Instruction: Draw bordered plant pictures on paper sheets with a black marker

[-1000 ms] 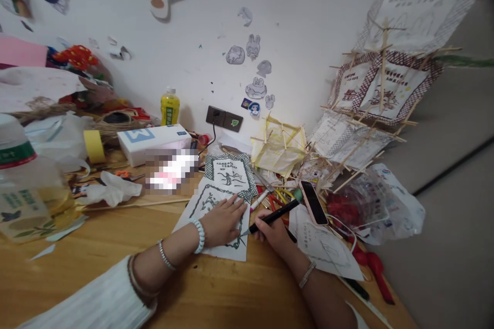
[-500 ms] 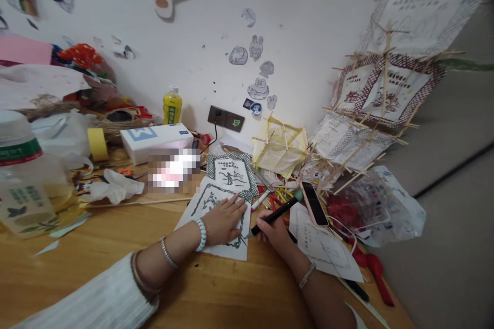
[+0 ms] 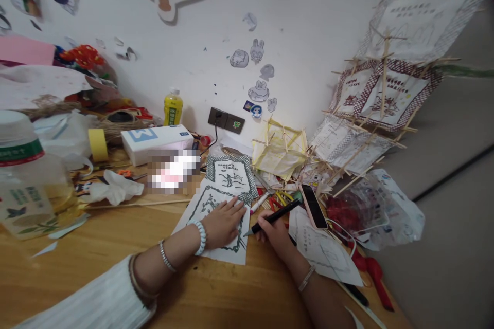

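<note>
The left hand point(image 3: 223, 223) lies flat with fingers extended and slightly spread, gripping nothing, pressed on a bordered drawing point(image 3: 208, 206); a second drawing point(image 3: 230, 174) lies just beyond its fingertips. To their right, the right hand point(image 3: 273, 232) has its fingers closed around a dark pen point(image 3: 284, 211), tip at the bordered drawing's right edge, contact uncertain. Right of these fingers lie a phone point(image 3: 314, 207) and a pale sheet point(image 3: 328, 254).

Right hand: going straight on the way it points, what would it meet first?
Leading with the black pen, the right hand would probably meet the left hand first, resting on the lower drawing; height clearance is hard to judge.
</note>
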`<action>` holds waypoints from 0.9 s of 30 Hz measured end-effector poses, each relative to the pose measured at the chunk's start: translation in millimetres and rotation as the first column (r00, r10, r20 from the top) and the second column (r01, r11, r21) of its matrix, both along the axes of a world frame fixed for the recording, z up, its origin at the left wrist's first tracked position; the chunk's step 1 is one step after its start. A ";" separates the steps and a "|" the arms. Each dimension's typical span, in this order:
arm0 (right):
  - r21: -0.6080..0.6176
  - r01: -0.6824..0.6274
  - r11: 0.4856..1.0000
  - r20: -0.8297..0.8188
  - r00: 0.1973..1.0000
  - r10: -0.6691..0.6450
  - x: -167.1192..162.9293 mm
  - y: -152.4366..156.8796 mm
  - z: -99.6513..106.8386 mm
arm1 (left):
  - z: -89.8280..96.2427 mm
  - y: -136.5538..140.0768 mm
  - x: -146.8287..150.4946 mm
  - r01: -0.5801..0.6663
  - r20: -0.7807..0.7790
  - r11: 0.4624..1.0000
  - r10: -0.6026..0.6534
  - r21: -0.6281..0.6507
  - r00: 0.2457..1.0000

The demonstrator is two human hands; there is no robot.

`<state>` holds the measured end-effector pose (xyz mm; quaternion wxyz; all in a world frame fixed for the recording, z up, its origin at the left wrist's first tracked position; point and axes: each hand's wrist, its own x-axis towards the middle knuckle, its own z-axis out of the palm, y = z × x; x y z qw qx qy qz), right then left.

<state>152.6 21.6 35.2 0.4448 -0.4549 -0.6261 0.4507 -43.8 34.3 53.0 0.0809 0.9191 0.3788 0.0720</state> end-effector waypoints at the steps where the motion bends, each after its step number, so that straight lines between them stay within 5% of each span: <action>1: 0.017 -0.009 1.000 0.013 1.000 0.009 0.1 0.0 -0.9 | -0.7 0.2 0.3 -0.004 0.005 1.000 0.004 0.003 1.000; 19: 0.004 0.023 1.000 0.076 0.997 -0.023 -0.7 -1.4 1.3 | -1.7 0.6 0.7 -0.013 0.001 1.000 0.013 0.010 1.000; 27: -0.018 0.062 0.998 -0.168 0.984 -0.064 1.1 -2.1 9.4 | 2.2 -5.5 1.2 -0.005 -0.020 1.000 0.005 0.007 1.000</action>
